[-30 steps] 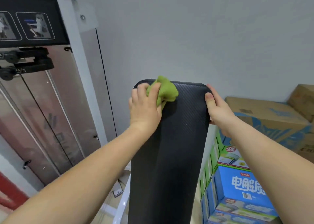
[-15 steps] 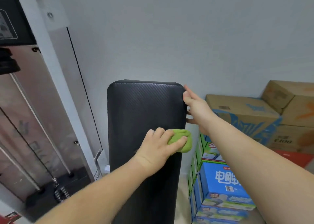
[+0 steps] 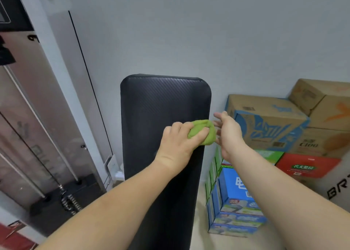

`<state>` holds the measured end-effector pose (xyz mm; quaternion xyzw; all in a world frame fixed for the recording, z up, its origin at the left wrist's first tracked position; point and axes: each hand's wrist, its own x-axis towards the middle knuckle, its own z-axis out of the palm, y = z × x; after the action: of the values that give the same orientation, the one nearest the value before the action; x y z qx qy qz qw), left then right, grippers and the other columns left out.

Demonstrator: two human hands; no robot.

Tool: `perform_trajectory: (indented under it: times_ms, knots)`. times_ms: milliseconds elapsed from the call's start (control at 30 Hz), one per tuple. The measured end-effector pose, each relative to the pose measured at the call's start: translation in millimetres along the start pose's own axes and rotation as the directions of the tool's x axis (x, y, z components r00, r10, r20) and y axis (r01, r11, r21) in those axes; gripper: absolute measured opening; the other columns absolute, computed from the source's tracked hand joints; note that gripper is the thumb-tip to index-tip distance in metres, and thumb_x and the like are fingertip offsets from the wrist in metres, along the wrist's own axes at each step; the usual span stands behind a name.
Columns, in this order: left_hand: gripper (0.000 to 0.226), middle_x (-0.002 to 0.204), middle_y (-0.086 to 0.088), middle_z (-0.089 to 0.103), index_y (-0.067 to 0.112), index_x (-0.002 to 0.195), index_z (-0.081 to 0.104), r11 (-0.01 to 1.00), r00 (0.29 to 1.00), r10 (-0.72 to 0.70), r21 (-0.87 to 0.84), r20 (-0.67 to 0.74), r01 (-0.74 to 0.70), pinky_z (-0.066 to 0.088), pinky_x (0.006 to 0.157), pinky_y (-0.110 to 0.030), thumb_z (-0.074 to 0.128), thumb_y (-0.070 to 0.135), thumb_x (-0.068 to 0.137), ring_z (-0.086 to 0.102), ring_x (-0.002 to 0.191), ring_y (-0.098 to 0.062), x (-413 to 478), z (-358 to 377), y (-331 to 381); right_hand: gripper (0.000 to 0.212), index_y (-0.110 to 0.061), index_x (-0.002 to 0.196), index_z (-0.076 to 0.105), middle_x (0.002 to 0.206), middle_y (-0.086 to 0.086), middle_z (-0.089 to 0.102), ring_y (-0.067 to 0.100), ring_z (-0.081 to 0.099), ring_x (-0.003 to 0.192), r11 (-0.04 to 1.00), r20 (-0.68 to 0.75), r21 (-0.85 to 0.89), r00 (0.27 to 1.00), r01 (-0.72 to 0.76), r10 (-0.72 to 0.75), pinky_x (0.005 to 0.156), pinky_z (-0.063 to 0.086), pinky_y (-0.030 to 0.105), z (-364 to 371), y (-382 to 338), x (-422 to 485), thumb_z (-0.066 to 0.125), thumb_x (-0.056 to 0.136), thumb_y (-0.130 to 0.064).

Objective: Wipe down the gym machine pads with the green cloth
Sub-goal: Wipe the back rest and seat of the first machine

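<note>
Green terry, bunched into 1 wad, sits under the curled fingers of the person's left hand, which grips the green cloth and presses it against the black gym machine pad close to the pad's right edge, about halfway down the visible length. 2 bare forearms reach in from the bottom of the frame. The right hand is held just beside the cloth at that same edge, its fingers spread and nearly straight, grasping nothing (whether they touch the pad's side cannot be told from this angle). The 1 pad in view stands upright, long and narrow with rounded top corners and a fine woven texture.

Left of the pad rises the white machine frame, with 2 steel guide rods and a dark weight block at its foot behind a clear panel. Right of the pad, on the floor, is a stack of blue boxes. Behind it lie 1 red box and 3 brown cartons: 1 printed in blue, 1 marked C100 and 1 with orange print on top. A plain grey wall closes the scene.
</note>
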<state>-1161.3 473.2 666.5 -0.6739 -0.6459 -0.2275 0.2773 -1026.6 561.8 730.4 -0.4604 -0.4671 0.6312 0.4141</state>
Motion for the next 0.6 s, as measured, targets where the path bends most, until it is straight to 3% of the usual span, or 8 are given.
perform_trajectory:
  times_ms: [67,100,167,233,300,367,467,600]
  knots:
    - [0.073,0.117,-0.007,0.052,0.036,0.141,0.048,0.992,0.988,0.127,-0.005,0.085,-0.127,0.034,0.069,-0.038,0.071,0.012,0.075,0.045,0.088,-0.029,-33.6,5.8,-3.5,0.018,-0.026,0.107,0.069,0.111,0.004,0.065,0.023,0.062,0.101,0.987,-0.045,-0.156,0.998,0.038,-0.045,0.100,0.053,0.048,0.7,20.5,-11.2,0.053,0.103,-0.031]
    - [0.076,0.119,-0.008,0.052,0.035,0.141,0.045,0.979,0.965,0.202,0.005,0.169,-0.205,0.037,0.071,-0.040,0.072,0.012,0.074,0.047,0.089,-0.030,-52.9,5.8,-5.8,0.019,-0.026,0.112,0.069,0.114,0.003,0.065,0.022,0.062,0.106,0.977,-0.031,-0.207,0.998,0.054,-0.062,0.105,0.050,0.049,1.7,30.1,-16.7,0.053,0.103,-0.029]
    - [0.078,0.123,-0.008,0.052,0.036,0.142,0.041,0.938,0.886,0.308,0.046,0.348,-0.344,0.042,0.075,-0.043,0.073,0.015,0.075,0.049,0.095,-0.030,-89.7,-1.3,-21.7,0.038,-0.021,0.142,0.057,0.133,0.001,0.061,0.022,0.059,0.119,0.958,0.000,-0.283,0.998,0.053,-0.055,0.106,0.049,0.043,7.1,41.9,-29.1,0.053,0.104,-0.026]
    - [0.079,0.124,-0.008,0.052,0.036,0.141,0.041,0.914,0.864,0.344,0.078,0.368,-0.397,0.043,0.077,-0.044,0.079,0.017,0.074,0.049,0.097,-0.030,-104.4,-17.0,-56.3,0.054,-0.019,0.155,0.041,0.145,0.004,0.055,0.023,0.058,0.124,0.928,0.008,-0.370,1.000,0.030,-0.029,0.104,0.049,0.039,12.2,50.2,-39.2,0.055,0.103,-0.021]
    - [0.079,0.120,-0.011,0.054,0.036,0.138,0.044,0.939,0.930,0.279,0.133,0.240,-0.316,0.042,0.073,-0.043,0.082,0.015,0.072,0.051,0.092,-0.033,-92.2,-35.4,-91.3,0.057,-0.020,0.155,0.042,0.148,0.004,0.055,0.026,0.060,0.126,0.896,0.016,-0.441,0.999,0.046,-0.044,0.107,0.051,0.043,13.8,61.9,-42.5,0.058,0.101,-0.021]
    - [0.074,0.116,-0.015,0.056,0.036,0.135,0.046,0.986,0.995,0.080,0.145,0.053,-0.087,0.039,0.070,-0.042,0.081,0.013,0.074,0.052,0.088,-0.036,-61.0,-58.5,-121.6,0.054,-0.022,0.152,0.046,0.146,0.000,0.057,0.025,0.058,0.129,0.883,0.018,-0.464,0.998,0.064,-0.063,0.109,0.049,0.043,16.2,70.1,-44.3,0.061,0.101,-0.024]
    - [0.072,0.121,-0.014,0.052,0.038,0.139,0.046,0.963,0.961,-0.262,0.044,-0.090,0.267,0.040,0.076,-0.044,0.075,0.010,0.080,0.049,0.094,-0.036,-37.3,-73.6,-131.2,0.059,-0.026,0.153,0.045,0.143,0.005,0.059,0.026,0.058,0.129,0.875,-0.043,-0.479,0.994,0.068,-0.101,0.109,0.049,0.044,18.3,76.8,-47.3,0.067,0.099,-0.033]
    - [0.079,0.128,-0.013,0.045,0.038,0.143,0.044,0.921,0.921,-0.382,-0.105,-0.068,0.375,0.044,0.084,-0.046,0.072,0.004,0.077,0.044,0.105,-0.036,-83.1,-29.2,-93.5,0.062,-0.031,0.152,0.048,0.128,0.008,0.064,0.026,0.063,0.118,0.863,-0.087,-0.504,0.991,0.046,-0.103,0.106,0.051,0.046,17.4,82.9,-43.9,0.071,0.095,-0.042]
